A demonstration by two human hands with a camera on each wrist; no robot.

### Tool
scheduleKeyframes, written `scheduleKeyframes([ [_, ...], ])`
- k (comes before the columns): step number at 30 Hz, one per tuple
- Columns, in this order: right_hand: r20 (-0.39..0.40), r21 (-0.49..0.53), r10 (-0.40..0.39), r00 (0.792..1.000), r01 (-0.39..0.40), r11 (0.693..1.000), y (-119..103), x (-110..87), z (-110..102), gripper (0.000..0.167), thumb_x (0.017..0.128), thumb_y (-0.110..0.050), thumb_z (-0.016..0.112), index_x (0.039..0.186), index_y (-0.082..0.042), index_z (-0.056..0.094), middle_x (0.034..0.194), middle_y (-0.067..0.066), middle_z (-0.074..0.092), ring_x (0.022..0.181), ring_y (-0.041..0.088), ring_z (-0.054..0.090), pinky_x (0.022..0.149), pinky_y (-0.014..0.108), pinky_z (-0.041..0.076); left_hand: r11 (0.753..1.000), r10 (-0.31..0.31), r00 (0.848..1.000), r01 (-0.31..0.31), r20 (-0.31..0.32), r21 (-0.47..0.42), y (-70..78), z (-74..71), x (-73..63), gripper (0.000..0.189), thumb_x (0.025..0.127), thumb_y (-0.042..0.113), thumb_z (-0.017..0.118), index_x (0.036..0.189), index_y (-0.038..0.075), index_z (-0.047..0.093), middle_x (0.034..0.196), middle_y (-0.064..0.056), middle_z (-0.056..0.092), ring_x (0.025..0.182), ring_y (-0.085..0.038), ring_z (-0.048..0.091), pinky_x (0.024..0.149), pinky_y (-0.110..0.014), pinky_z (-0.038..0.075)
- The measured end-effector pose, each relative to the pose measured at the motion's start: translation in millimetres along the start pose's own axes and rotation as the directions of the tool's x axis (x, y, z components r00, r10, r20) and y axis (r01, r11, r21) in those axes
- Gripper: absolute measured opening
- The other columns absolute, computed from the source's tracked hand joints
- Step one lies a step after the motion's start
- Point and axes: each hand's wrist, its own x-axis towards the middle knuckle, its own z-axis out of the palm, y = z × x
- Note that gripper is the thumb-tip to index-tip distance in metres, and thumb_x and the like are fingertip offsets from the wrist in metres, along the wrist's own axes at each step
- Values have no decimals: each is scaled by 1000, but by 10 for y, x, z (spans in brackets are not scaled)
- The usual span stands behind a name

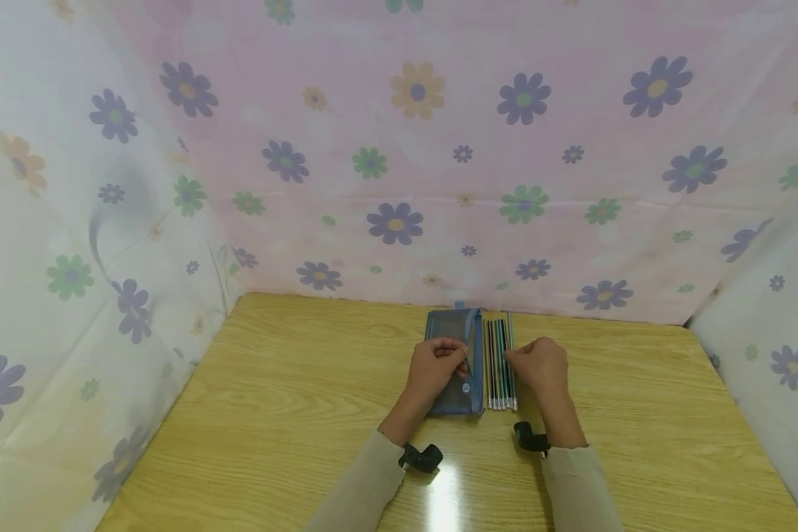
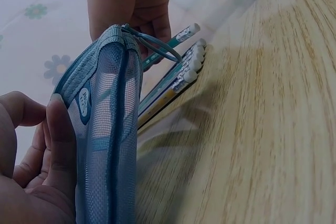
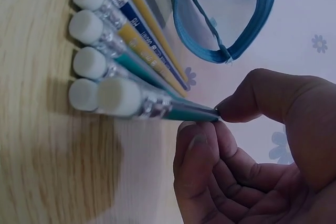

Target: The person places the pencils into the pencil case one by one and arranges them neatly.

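Note:
A blue mesh pencil case (image 1: 448,403) lies on the table, its zipped side lifted by my left hand (image 1: 437,366). Thumb and fingers of that hand pinch the case's edge near a small white label (image 2: 84,102). To the right of the case, several pencils (image 1: 495,380) lie side by side with their white erasers toward me. My right hand (image 1: 541,363) pinches a green pencil (image 3: 181,110) between thumb and fingers. In the right wrist view its eraser end stands above the row, and the case's zipped opening (image 3: 228,56) gapes beyond the pencils.
The wood-grain table (image 1: 292,384) reaches back to a flower-printed cloth (image 1: 346,185) that also hangs at both sides. A dark camera mount sits at each wrist, the left mount (image 1: 422,458) and the right mount (image 1: 530,437), close over the table.

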Motion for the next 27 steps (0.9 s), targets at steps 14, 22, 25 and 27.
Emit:
scheduleKeyframes([
  [14,61,55,-33,998,29,998,-77,-24,30,28,91,-22,78,75,1,80,58,2,67,50,15,54,47,29,43,1000,6,1000,-6,3,-3,6,-3,-3,17,99,10,76,107,-5,75,81,-15,74,63,-14,70,64,-31,65],
  [22,99,70,-32,995,25,997,-86,2,76,27,92,-24,76,83,1,82,62,2,67,55,16,55,50,29,45,1000,12,1000,-12,2,-2,26,0,-6,18,99,10,76,107,-6,75,81,-16,74,62,-14,69,63,-30,65],
  [25,107,74,-29,994,21,997,-99,2,95,26,92,-24,76,85,0,82,68,4,70,61,18,59,52,29,47,1000,13,1000,-13,3,-3,30,0,-6,18,99,10,76,107,-7,75,81,-18,75,62,-13,69,63,-30,65],
  [27,116,81,-28,993,19,997,-107,-4,103,25,92,-23,76,87,1,82,73,6,72,63,20,61,53,30,49,1000,12,1000,-12,3,-5,28,2,-5,19,99,10,75,107,-7,75,82,-19,75,62,-13,69,63,-31,65],
])
